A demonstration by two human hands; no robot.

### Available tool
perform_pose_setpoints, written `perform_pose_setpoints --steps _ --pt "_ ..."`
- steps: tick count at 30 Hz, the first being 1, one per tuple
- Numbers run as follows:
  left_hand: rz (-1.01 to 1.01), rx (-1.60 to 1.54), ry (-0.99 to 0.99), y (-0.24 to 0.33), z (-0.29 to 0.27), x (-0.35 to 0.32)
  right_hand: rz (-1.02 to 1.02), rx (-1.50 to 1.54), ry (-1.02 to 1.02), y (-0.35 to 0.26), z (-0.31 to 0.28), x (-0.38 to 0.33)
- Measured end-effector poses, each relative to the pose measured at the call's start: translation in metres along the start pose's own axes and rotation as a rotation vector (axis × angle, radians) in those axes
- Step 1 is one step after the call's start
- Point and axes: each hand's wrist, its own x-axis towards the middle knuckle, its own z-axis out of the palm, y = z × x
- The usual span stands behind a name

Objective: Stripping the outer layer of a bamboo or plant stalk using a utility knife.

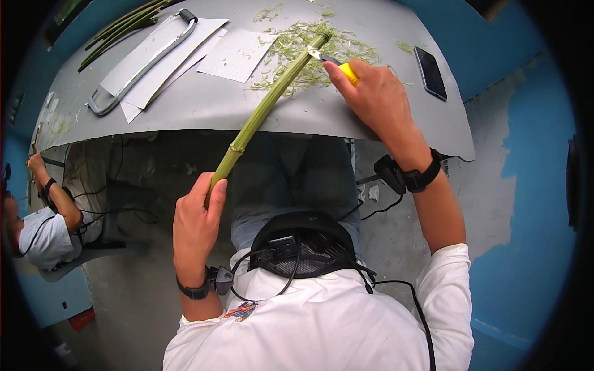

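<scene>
My left hand [198, 216] is closed round the near end of a green bamboo stalk [266, 107], which slants up and away to the right over the table edge. Yellow at the handle, a utility knife [348, 72] is gripped in my right hand [377, 96]. Its blade touches the stalk close to the far end, where a pale patch shows. Thin green shavings [303, 68] lie scattered on the table beneath and around that far end.
A hacksaw [139, 71] rests on white paper sheets [235, 55] at the left of the grey table [346, 117]. More green stalks [124, 29] lie behind it. A phone [430, 73] is at the right. Another person [55, 229] sits far left; cables hang from my waist pouch [300, 244].
</scene>
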Motion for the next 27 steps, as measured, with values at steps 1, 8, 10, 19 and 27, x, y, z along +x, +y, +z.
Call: perform_pose_setpoints --steps 1,8,10,19,27 --pt "-0.003 -0.003 -0.002 0.000 -0.001 -0.002 0.023 -0.029 0.026 0.013 -0.002 0.007" --pt "0.011 -0.036 -0.008 -0.002 -0.003 -0.002 -0.063 0.211 -0.095 -0.008 -0.022 0.003" --pt "-0.001 -0.050 -0.013 0.000 -0.002 -0.004 -0.095 0.200 -0.125 -0.016 -0.016 -0.005" --pt "-0.001 -0.021 0.002 0.006 -0.004 -0.006 -0.095 0.148 -0.121 -0.012 -0.001 -0.008" --pt "-0.016 -0.017 -0.020 0.011 -0.007 -0.005 -0.007 0.066 -0.050 0.021 -0.001 0.008"
